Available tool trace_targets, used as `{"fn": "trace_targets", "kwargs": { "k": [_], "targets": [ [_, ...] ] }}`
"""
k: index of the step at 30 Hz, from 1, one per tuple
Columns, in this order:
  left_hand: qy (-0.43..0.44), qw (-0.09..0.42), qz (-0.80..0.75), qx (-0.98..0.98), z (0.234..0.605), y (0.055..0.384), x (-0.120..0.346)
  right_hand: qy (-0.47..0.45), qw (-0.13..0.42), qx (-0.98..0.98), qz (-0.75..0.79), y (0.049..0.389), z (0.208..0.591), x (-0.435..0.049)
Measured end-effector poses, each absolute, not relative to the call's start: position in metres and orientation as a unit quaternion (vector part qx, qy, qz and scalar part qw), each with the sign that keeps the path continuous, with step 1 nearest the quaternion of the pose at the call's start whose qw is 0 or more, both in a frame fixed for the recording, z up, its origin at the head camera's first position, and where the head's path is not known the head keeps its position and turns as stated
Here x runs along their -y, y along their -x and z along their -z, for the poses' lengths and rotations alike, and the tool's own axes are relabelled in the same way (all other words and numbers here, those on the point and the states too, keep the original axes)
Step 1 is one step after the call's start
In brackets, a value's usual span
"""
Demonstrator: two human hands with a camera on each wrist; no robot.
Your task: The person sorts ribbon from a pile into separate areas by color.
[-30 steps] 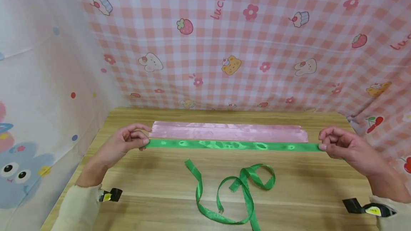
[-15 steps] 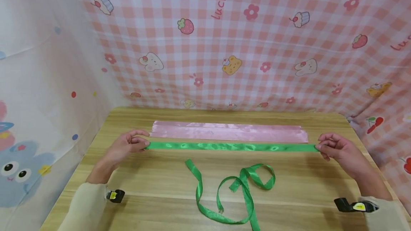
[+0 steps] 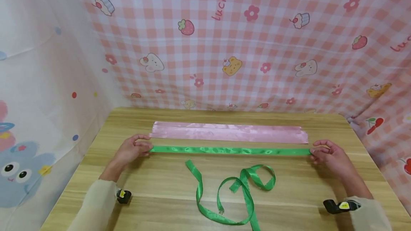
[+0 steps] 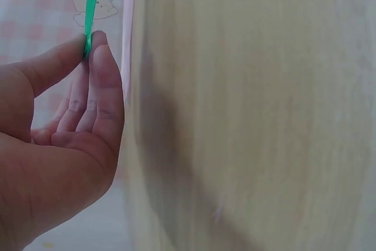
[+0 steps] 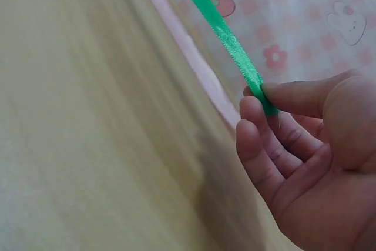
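Note:
A straight green ribbon point(image 3: 231, 150) stretches taut from side to side between my two hands. My left hand point(image 3: 132, 149) pinches its left end between thumb and fingertips, which the left wrist view shows close up on the green ribbon point(image 4: 93, 4). The other end is pinched by my right hand point(image 3: 332, 158); in the right wrist view a short tip of the green ribbon point(image 5: 238, 54) pokes past the thumb. Just behind it, pink satin strips point(image 3: 224, 132) lie flat and parallel on the table. Both wrist views show the green strip held above the wooden surface.
A second green ribbon point(image 3: 199, 190) lies loosely curled on the wooden table point(image 3: 154, 202), nearer to me. A pink checked cloth point(image 3: 205, 49) hangs behind the table, and a white printed cloth point(image 3: 48, 81) hangs at the left.
Both hands have come toward me and slightly inward, bringing the taut green ribbon away from the pink strips. A gap of table now shows between them. The curled ribbon has stayed put.

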State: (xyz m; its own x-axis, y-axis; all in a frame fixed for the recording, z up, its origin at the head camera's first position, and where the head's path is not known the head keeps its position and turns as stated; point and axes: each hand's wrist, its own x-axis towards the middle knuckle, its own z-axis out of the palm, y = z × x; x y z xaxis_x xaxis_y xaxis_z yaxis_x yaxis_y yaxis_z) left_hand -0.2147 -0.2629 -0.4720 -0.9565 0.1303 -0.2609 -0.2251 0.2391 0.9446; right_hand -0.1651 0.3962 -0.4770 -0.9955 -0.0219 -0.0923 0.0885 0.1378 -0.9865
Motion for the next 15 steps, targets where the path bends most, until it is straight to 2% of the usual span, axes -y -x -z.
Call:
{"fn": "trace_targets", "kwargs": {
  "k": [15],
  "targets": [
    [0.078, 0.131, -0.599, -0.786, 0.485, 0.218, 0.261, -0.075, 0.014, -0.775, 0.627, 0.165, 0.502, -0.394]
  ]
}}
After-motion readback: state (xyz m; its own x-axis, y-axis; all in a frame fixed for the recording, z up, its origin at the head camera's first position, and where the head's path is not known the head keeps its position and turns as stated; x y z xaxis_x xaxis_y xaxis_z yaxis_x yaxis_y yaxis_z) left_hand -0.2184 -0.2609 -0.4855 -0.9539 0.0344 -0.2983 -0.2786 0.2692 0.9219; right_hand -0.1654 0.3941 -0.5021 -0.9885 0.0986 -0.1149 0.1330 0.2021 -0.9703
